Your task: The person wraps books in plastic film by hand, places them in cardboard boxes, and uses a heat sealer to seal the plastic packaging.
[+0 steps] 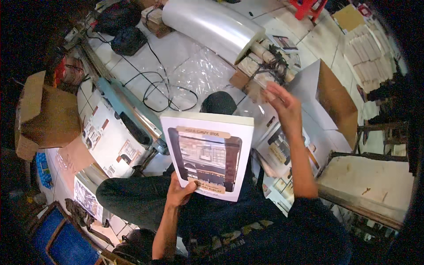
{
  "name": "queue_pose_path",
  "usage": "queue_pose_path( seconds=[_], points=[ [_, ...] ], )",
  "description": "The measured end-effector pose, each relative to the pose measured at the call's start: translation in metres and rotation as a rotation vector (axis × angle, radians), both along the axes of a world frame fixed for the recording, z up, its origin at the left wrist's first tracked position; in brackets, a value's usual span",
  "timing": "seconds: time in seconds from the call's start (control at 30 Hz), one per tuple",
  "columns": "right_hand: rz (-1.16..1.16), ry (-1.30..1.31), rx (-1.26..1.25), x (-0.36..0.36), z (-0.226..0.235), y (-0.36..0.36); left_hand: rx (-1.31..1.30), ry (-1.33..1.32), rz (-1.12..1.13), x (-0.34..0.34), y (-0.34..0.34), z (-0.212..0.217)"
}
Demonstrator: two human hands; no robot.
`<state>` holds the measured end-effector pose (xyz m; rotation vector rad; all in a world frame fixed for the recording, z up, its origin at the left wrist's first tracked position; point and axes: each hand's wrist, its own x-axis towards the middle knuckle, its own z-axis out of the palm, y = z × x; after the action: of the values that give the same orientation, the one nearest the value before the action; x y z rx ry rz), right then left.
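White floor tiles [132, 66] spread out under a seated person, crowded with packing supplies. Across the top lies a big roll of clear film [212, 24], its free sheet [201, 73] crumpled on the tiles below it. Black cables [161, 88] loop over the floor beside a long blue sealer [128, 112]. Left of that sits an open cardboard box [44, 115], and a blue crate [62, 240] fills the lower-left corner. A red stool [309, 6] stands at the top edge, with a stack of flat white cartons [369, 53] further right.

The left hand [179, 192] is clamped on the lower left corner of a white book [207, 154], thumb on the cover and fingers behind it. The book is held up above the lap, cover facing the camera, tilted a little so its top edge leans left; the cover has a dark picture with tan labels above and below.

The right hand [282, 104] is raised to the right of the book, well clear of it, fingers spread and loosely curved, holding nothing. Just behind it are bundled cardboard tubes [265, 62] and a large open carton [329, 97]. Under the right forearm lies a pile of similar books [278, 152], some in clear wrap. A worn, pale board [366, 187] sits at the lower right.
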<state>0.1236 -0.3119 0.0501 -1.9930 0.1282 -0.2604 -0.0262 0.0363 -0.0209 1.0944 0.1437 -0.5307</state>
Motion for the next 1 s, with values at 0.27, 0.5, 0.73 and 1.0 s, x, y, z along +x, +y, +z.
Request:
queue_pose_path(
  seconds=[0.27,0.5,0.73,1.0],
  points=[
    [0.172,0.103,0.684,-0.072,0.069,0.098,0.267,-0.156,-0.036,0.054,-0.021,0.035],
    [0.441,-0.286,-0.19,-0.073,0.078,0.115,-0.179,-0.353,0.057,0.048,-0.069,0.086],
    [0.549,0.112,-0.01,-0.076,0.019,0.126,0.118,-0.024,0.375,0.032,-0.071,0.052],
    [0.284,0.203,0.0,-0.047,0.02,0.113,0.134,0.015,0.211,0.039,-0.062,0.053]
  ],
)
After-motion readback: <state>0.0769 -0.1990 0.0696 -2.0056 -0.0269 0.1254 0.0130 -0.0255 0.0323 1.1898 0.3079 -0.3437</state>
